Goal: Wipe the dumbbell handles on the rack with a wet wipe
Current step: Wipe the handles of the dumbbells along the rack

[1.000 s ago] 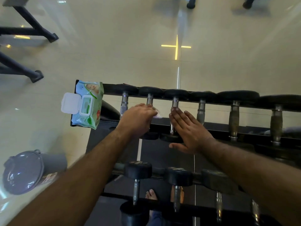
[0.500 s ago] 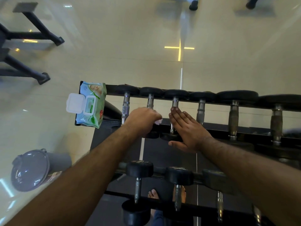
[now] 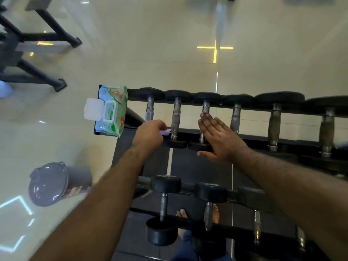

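A black dumbbell rack (image 3: pixel 254 137) holds a top row of dumbbells with metal handles. My left hand (image 3: pixel 149 135) is shut on a crumpled white wet wipe (image 3: pixel 166 132), just left of the lower end of the second handle (image 3: pixel 175 120). My right hand (image 3: pixel 219 137) lies flat with fingers together over the third handle (image 3: pixel 205 108), covering most of it. The first handle (image 3: pixel 149 111) stands bare above my left hand. A lower row of dumbbells (image 3: pixel 163 204) sits nearer to me.
An open pack of wet wipes (image 3: pixel 111 111) rests on the rack's left end. A grey lidded bin (image 3: pixel 56 183) stands on the floor at left. Black equipment legs (image 3: pixel 37 59) are at the far left. My feet (image 3: pixel 197 215) show under the rack.
My left hand with the wipe has slid down and left off the second handle, leaving that handle uncovered. My right hand has stayed on the third handle.
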Demonstrator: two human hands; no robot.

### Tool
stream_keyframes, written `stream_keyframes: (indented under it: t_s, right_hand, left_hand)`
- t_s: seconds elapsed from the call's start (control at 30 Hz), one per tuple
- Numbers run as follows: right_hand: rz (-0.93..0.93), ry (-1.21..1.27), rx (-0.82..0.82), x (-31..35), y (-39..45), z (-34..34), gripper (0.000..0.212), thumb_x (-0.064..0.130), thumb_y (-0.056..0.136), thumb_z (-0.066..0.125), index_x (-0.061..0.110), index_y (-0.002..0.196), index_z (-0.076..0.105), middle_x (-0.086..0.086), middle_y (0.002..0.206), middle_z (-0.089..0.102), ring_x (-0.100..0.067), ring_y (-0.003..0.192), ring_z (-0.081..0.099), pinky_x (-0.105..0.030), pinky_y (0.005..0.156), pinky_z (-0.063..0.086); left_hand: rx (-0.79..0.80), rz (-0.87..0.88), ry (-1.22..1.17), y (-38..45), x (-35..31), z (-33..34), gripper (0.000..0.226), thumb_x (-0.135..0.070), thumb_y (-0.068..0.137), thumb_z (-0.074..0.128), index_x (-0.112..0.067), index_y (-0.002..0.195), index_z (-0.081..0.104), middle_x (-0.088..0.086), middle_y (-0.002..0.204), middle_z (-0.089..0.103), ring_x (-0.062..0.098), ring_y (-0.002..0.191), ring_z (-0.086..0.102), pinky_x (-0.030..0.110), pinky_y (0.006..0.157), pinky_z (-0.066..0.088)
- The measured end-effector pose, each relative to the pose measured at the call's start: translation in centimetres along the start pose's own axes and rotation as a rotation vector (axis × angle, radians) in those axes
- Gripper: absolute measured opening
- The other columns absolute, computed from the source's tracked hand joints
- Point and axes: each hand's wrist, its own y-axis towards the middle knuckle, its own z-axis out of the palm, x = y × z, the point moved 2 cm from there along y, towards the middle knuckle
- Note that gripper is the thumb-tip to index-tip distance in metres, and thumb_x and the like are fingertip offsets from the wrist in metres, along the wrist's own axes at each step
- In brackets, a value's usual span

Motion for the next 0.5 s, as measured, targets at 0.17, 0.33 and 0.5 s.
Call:
stream_keyframes:
  t_s: [0.17,0.33,0.5]
  right_hand:
    - [0.005,-0.009,0.013,0.1,0.2,0.3,0.114,0.089,0.095,0.021,0.009,0.169,-0.013,-0.015,0.176,-0.02,-0.03,0.164,-0.017,-0.049,0.135,0.005]
    - [0.007,-0.015,0.004,0.1,0.1,0.3,0.114,0.088,0.096,0.023,0.01,0.169,-0.015,-0.014,0.176,-0.022,-0.029,0.164,-0.02,-0.045,0.134,-0.001]
    - [0.021,-0.006,-0.003,0.1,0.1,0.5,0.113,0.089,0.096,0.025,0.013,0.169,-0.017,-0.011,0.176,-0.024,-0.027,0.163,-0.021,-0.045,0.134,-0.003]
  left_hand:
    - [0.0,-0.119,-0.085,-1.8,-3.2,2.9,0.02,-0.009,0.095,0.065,-0.021,0.107,0.076,0.003,0.106,0.074,0.021,0.094,0.068,0.042,0.091,0.061]
    - [-0.297,-0.092,-0.317,1.8,-4.0,0.9,0.035,-0.005,0.096,0.066,-0.019,0.127,0.074,0.001,0.118,0.077,0.013,0.101,0.071,0.019,0.089,0.05]
    - [-0.493,-0.22,-0.421,4.2,-5.8,3.3,0.035,-0.006,0.102,0.054,-0.013,0.132,0.071,0.008,0.112,0.078,0.023,0.1,0.073,0.027,0.081,0.054]
